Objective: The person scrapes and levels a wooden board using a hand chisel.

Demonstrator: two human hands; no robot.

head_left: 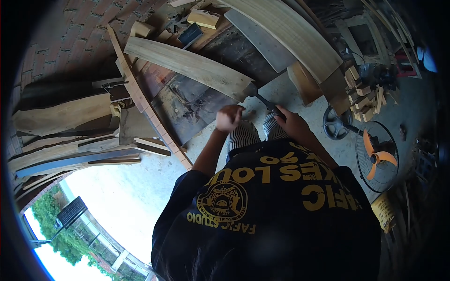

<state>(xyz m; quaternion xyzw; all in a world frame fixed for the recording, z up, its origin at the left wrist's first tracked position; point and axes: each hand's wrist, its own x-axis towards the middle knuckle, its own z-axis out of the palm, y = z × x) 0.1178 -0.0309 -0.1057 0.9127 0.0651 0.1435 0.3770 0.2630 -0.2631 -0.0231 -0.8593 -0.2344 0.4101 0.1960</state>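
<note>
My right hand is closed round the handle of a dark tool, near my knees. The tool's wider head lies at the near end of a long pale board, and its exact kind is hard to make out. My left hand is just below that board end, to the left of the tool. Its fingers are curled together and slightly blurred; whatever they may hold is hidden. The board runs up and left across a dark work surface.
A wide curved plank and a grey panel lie beyond. At the right are a fan with orange blades and stacked wood blocks. Long planks lie at the left, near a narrow strip.
</note>
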